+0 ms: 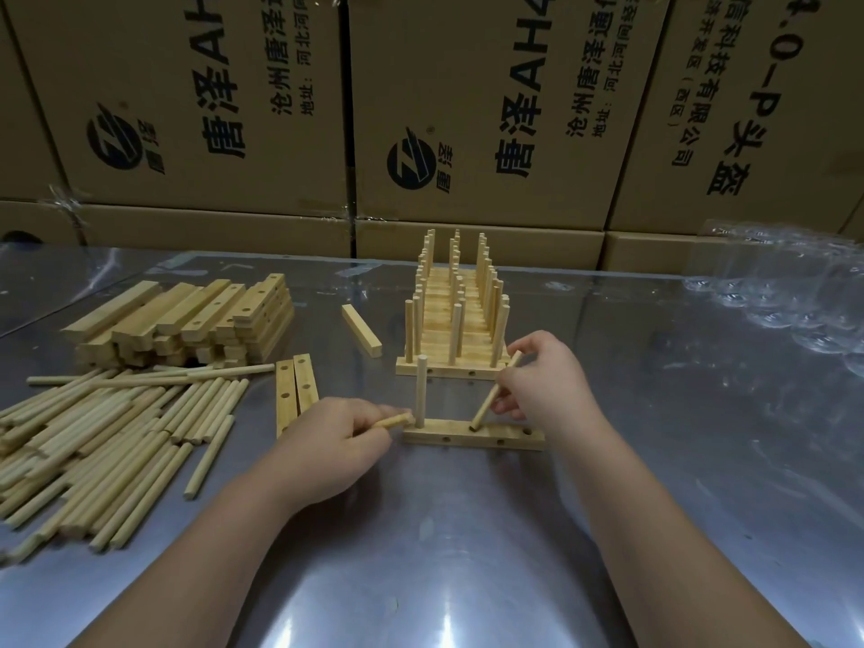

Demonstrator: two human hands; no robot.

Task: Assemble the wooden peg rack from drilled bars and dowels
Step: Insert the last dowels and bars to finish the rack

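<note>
A drilled wooden bar [505,436] lies flat on the metal table in front of me. One dowel [421,395] stands upright in its left hole. My right hand [544,376] pinches a second dowel [491,398], tilted, with its lower tip at the bar's middle hole. My left hand [341,434] sits at the bar's left end and grips a short-looking dowel [395,420] that points toward the upright one. The bar's right hole is bare.
A row of finished peg racks [456,315] stands just behind the bar. Loose dowels [93,437] are heaped at the left, behind them a stack of drilled bars [187,320]. Two bars [294,390] and a single bar [361,329] lie between. Cardboard boxes [467,109] wall the back.
</note>
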